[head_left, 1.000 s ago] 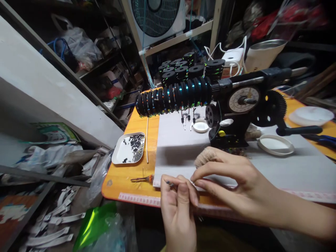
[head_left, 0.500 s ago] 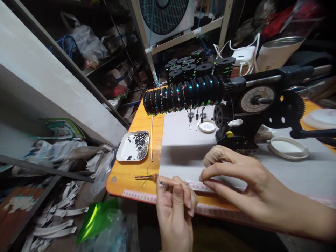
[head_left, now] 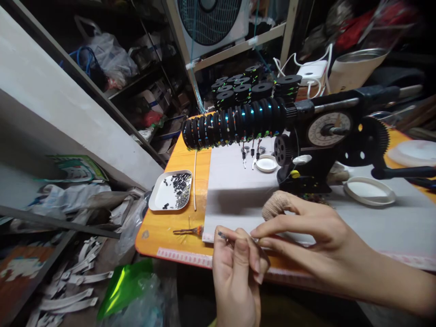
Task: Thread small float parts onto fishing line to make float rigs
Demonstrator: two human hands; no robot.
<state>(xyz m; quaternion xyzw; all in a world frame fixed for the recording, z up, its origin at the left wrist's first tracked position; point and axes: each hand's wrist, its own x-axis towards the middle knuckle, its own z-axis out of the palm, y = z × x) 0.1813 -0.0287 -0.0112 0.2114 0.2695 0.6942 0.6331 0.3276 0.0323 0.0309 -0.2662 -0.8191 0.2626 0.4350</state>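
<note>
My left hand is at the near edge of the orange table, its fingers pinched on a tiny dark piece that sticks out to the left. My right hand reaches in from the right, thumb and forefinger closed together right at the left hand's fingertips; what they grip is too small to make out. Behind them stands a black hand-crank winding machine with a long row of black spools on its shaft.
A white tray of small black parts sits at the left of the table beside a thin stick. White lids and more black spools lie farther back. A grey sheet covers the table's middle. Clutter fills the floor to the left.
The right hand's fingertips have closed in on the left hand's pinch. The view has shifted slightly; the left hand sits a little more to the right.
</note>
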